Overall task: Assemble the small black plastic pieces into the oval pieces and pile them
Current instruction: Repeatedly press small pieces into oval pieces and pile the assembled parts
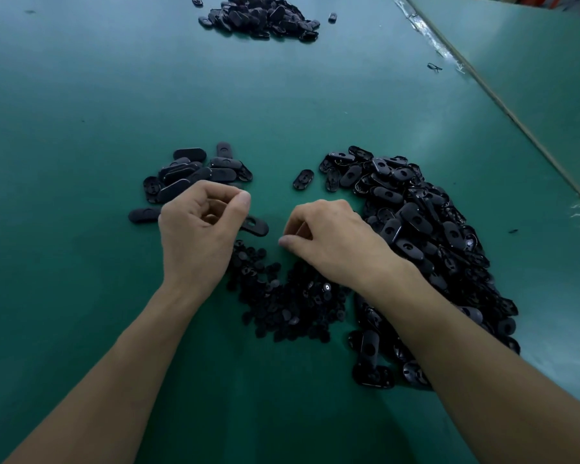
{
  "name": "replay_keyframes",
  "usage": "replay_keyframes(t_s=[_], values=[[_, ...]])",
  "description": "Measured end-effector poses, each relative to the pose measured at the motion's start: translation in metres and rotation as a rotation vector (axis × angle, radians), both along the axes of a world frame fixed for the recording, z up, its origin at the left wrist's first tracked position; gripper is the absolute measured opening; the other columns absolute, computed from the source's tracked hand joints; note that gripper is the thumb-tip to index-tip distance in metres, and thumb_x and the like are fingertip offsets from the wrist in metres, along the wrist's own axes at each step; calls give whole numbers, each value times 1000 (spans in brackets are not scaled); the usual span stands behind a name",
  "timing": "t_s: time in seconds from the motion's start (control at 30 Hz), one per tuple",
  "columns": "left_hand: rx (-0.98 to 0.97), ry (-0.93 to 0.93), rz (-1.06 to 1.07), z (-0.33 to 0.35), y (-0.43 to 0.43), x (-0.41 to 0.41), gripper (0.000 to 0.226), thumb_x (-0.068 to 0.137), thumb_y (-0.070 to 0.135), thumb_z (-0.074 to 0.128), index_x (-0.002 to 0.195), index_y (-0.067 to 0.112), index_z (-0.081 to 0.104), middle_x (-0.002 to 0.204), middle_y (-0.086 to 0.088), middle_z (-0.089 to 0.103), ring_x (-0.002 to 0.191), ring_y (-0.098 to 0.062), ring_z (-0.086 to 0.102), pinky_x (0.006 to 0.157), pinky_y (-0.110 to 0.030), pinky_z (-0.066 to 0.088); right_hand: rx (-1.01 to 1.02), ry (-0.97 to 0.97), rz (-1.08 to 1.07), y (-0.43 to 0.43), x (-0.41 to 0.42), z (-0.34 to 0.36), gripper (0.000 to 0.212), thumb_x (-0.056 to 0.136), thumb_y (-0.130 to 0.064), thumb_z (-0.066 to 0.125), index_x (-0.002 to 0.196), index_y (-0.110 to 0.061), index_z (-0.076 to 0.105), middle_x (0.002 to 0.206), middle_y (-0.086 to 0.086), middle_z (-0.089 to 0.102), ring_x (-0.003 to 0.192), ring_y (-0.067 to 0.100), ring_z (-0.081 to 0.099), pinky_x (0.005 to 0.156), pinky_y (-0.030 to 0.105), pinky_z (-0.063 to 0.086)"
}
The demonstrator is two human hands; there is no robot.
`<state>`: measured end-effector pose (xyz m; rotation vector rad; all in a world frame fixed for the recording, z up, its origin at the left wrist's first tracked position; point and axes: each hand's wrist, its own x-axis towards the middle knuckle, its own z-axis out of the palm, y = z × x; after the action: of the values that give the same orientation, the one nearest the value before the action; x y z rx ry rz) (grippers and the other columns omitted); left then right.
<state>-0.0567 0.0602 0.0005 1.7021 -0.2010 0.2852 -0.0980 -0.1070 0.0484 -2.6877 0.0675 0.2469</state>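
— Green table (81, 105), with black parts sorted into groups. Why are they laid out like that?

— For reach, I'd say. The small pieces (282, 306) lie in one heap between the wrists, just under both hands. The right pile (416, 222) of ovals, their holes showing, touches the outer side of the right hand (332, 242), so I take it as the supply. The left pile (195, 172) sits just beyond the left hand (198, 226), handy for dropping finished ones (that is my reading, not something shown).

— And the hands?

— Both are curled, knuckles up. The left hand's thumb meets its forefinger, and an oval (257, 226) sticks out from under its inner edge. Gripped or merely lying there, I cannot tell. The right hand's fingertips point down at the edge of the small pieces. Whether they pinch one is hidden.

— Counts?

— Three piles of ovals, counting the far pile (262, 15) well beyond both hands, and one heap of small pieces. One lone oval (303, 179) lies beyond the gap between the hands. The left pile shows roughly a dozen. The others are too many to count.
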Motion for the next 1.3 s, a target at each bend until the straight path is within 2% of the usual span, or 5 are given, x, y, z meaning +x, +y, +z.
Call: replay_keyframes(t_s=[0.33,0.57,0.73,1.07,1.3], values=[[-86,45,-139,-1,3,2,7,94,20,71,89,25,69,73,13,70,60,-3,63,59,-14,51,79,102,10,2,4,1,20,96,-12,62,115,-20,66,105,4,64,93,18,62,90,36,54],[-136,-1,-152,-2,4,5,5,96,21,68,92,23,69,85,-3,73,79,-33,70,75,-40,58,45,81,34,5,2,3,13,99,-15,58,107,-18,68,108,4,64,96,22,63,86,37,55],[-145,-19,-124,1,2,4,10,96,17,68,90,24,68,74,15,70,68,-4,64,66,-18,53,114,45,43,6,1,4,6,103,-23,51,103,-19,57,103,1,60,91,20,58,81,39,53],[-273,75,-210,1,-2,-2,15,87,12,73,100,16,68,79,5,72,69,-15,73,71,-28,60,223,-117,42,6,3,2,18,102,-17,57,115,-17,68,89,-7,64,78,5,58,67,9,42],[-275,91,-216,-1,-3,0,18,92,4,69,104,17,69,82,8,74,74,-14,73,74,-27,60,277,-218,3,6,3,3,13,101,-21,58,101,-23,71,66,4,64,53,23,53,50,27,44]])
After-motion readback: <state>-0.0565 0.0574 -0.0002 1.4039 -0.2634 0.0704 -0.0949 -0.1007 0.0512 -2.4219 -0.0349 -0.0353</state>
